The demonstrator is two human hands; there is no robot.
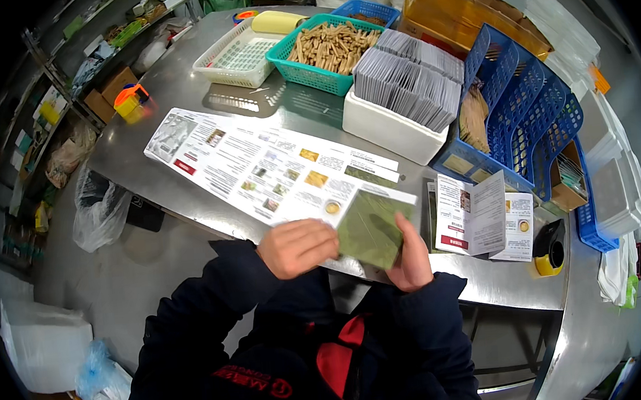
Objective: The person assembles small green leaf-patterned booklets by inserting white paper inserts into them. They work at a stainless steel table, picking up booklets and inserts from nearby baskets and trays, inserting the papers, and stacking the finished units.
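Observation:
A dark green square leaflet (371, 230) with a pale upper edge is held over the table's front edge. My right hand (411, 259) grips its right side, thumb along the edge and fingers beneath. My left hand (299, 247) is at its left edge, back up, fingers together and tips meeting the leaflet; the thumb is hidden. Long unfolded printed sheets (240, 172), white with small colour pictures, lie fanned out just beyond my hands. Right of my right hand, partly folded printed leaflets (473, 211) stand and lie on the metal table (180, 210).
Behind stand a white box of upright packed leaflets (397, 131), a green basket of tan sticks (280, 54), a white basket (232, 54) and a blue rack (501, 68). Tape dispensers sit at left (131, 102) and right (551, 251). A clear bag (95, 216) hangs left.

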